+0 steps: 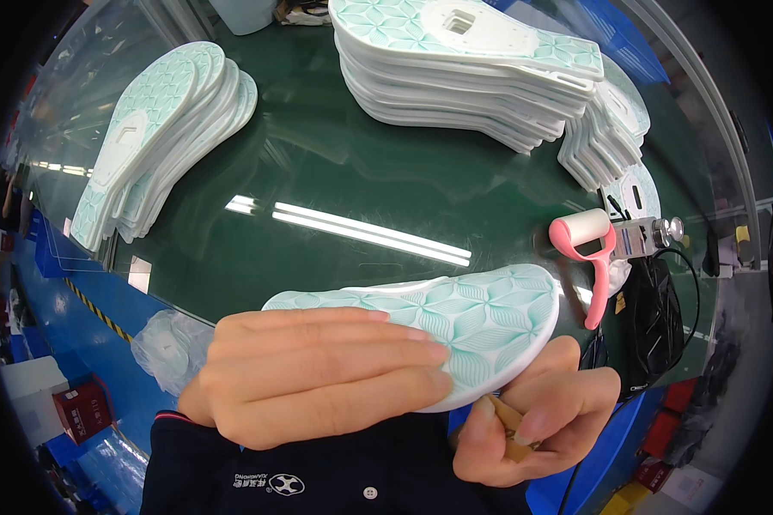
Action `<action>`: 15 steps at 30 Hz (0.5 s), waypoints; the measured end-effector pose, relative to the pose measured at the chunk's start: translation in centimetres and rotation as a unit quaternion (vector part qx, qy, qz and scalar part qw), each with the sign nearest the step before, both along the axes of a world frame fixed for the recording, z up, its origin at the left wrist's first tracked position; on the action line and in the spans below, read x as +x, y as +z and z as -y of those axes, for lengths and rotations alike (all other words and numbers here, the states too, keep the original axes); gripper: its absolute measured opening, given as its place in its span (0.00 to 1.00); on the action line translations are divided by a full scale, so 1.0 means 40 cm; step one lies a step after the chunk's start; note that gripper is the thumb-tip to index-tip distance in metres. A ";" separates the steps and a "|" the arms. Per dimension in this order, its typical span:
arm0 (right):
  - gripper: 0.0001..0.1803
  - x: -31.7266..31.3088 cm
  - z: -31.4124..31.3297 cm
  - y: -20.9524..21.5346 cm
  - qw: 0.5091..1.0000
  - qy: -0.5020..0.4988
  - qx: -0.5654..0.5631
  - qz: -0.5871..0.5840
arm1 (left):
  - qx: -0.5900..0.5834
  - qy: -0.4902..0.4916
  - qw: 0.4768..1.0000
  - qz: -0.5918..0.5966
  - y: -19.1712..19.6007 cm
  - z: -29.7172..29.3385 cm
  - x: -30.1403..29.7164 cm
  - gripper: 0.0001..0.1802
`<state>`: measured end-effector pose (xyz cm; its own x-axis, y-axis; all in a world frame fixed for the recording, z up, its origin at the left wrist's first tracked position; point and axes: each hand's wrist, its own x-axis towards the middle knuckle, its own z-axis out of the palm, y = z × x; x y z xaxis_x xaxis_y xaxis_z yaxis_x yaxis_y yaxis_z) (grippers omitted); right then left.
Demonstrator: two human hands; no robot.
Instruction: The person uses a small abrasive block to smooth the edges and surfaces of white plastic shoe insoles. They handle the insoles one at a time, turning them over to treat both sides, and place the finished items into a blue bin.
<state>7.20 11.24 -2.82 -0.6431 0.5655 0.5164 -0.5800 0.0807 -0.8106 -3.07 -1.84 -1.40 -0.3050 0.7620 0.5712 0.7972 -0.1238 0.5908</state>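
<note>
Head view, the only one. Panel, white with green leaf pattern, lies at the near side of the table, crosswise, round end to the right. Can't tell if it rests on the table or is held above it. Left grip: fingers together, laid flat across the panel's top; thumb hidden, so can't tell whether it clamps or only presses. Right grip: narrow, pinching a tan piece by the panel's near right rim; contact between piece and rim unclear.

Step in hand, as judged: handwork at the panel's rim, left steadying, right handling the tan piece. Next move calls for a steady panel and a firm pinch, with the rim within the right grip's reach.

Around: left stack of like panels far left, big stack far right of centre, pink-handled roller right, bottle just beside it, black bag nearer. Roller unheld.
</note>
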 end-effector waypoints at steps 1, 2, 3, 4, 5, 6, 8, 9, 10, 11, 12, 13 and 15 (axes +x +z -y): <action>0.16 0.001 -0.001 0.002 1.000 0.003 -0.003 -0.002 | 0.006 -0.005 1.000 0.000 0.000 -0.004 -0.001 0.10; 0.16 -0.002 -0.003 0.008 1.000 0.013 0.008 0.002 | 0.010 -0.005 1.000 -0.001 0.002 -0.005 0.000 0.10; 0.16 -0.002 -0.004 0.014 1.000 0.023 0.020 0.007 | 0.004 -0.005 1.000 0.001 0.007 -0.005 0.003 0.10; 0.16 0.001 -0.003 0.018 1.000 0.011 0.022 0.018 | -0.001 -0.005 1.000 0.003 0.014 -0.005 0.005 0.11; 0.15 0.003 -0.001 0.018 0.999 0.001 0.023 0.030 | -0.008 -0.002 1.000 0.006 0.014 -0.004 0.006 0.11; 0.15 0.004 0.000 0.016 0.999 -0.008 0.024 0.042 | -0.001 0.002 1.000 0.004 0.008 -0.002 0.005 0.11; 0.15 0.004 -0.011 0.002 1.000 0.004 0.005 0.018 | 0.013 0.005 1.000 0.002 -0.006 -0.001 0.002 0.10; 0.16 -0.003 -0.008 -0.001 1.000 0.007 -0.008 -0.004 | 0.008 0.001 1.000 0.012 -0.006 0.001 0.001 0.11; 0.17 -0.009 -0.006 -0.004 0.999 0.010 -0.021 -0.027 | 0.002 -0.002 1.000 0.021 -0.005 0.004 0.001 0.12; 0.19 -0.011 -0.004 -0.005 0.998 0.011 -0.032 -0.050 | -0.003 -0.007 1.000 0.031 -0.004 0.004 0.004 0.13; 0.20 -0.005 -0.007 0.001 0.998 0.027 -0.039 -0.050 | 0.006 -0.014 0.999 0.052 -0.008 0.001 0.006 0.15; 0.21 0.005 -0.016 0.001 0.998 0.049 -0.030 -0.039 | 0.014 -0.020 0.997 0.072 -0.017 -0.003 0.010 0.16; 0.22 0.022 -0.033 -0.002 0.995 0.093 -0.014 -0.014 | 0.011 -0.031 0.993 0.114 -0.022 -0.004 0.014 0.20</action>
<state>8.08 12.55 -2.90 -0.7235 0.4526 0.5212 -0.6053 -0.0530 -0.7942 -2.51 -1.68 -2.28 -0.3805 0.7717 0.5096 0.6337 -0.1837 0.7514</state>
